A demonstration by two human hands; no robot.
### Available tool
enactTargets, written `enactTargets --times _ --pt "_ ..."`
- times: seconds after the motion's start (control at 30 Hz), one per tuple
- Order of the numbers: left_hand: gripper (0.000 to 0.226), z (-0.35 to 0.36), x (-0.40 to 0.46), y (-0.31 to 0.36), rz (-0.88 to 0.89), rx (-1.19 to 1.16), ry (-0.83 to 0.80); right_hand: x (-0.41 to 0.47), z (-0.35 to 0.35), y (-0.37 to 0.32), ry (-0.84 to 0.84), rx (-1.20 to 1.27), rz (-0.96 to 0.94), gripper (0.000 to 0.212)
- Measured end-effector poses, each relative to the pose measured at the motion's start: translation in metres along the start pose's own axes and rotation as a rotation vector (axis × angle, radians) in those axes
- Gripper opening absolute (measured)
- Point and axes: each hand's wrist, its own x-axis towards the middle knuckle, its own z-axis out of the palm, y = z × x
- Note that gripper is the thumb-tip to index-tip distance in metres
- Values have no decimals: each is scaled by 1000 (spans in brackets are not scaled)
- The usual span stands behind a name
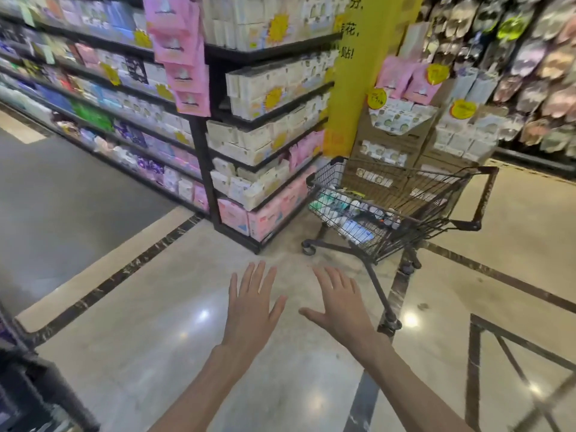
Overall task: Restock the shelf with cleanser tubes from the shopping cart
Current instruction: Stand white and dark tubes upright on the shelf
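Presently, reading from the left: long dark-framed retail shelf (103, 98) stocked with blurred pastel packets runs down the aisle, ending in a corner bay of cream and pink boxes (265, 141).

Left hand (251, 310): palm down, fingers straight and spread, holding nothing, hovering over the glossy beige tiled floor (174, 353). Right hand (341, 302): likewise flat and spread, thumb out toward the left hand, empty. Both hands sit side by side, apart from each other and from any goods.

Dark wire shopping cart (402, 207) stands ahead and to the right of both hands, just beside the corner bay, its handle on the far right side. Its long axis runs roughly left to right across the view. The right hand is judged the nearer to it.

White and pale-blue cleanser tubes (352, 219) lie jumbled in the bottom of the cart basket, seen through the wire; labels and individual orientation are too blurred to tell. None yet picked up.

Judgement: restocking not begun; the coming move calls for a reach forward and rightward into the basket.
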Motion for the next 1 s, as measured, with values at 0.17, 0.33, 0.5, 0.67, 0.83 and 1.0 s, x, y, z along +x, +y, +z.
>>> enactTargets --times 0.17,0.33,0.5,0.67,0.83,1.0 --pt "64 38 91 23 102 -13 -72 48 -2 62 9 -8 120 95" --pt "64 74 193 31 225 -35 -148 111 -4 110 17 -15 264 95" --pt "62 97 303 29 319 -94 -174 189 -16 144 40 1 385 95" --pt "64 108 403 36 398 -147 -207 261 -25 175 67 23 488 93" --pt "61 140 489 42 429 -154 -242 327 -24 220 72 75 564 93" --pt "72 190 574 56 436 -159 -283 394 -15 281 103 128 587 94"
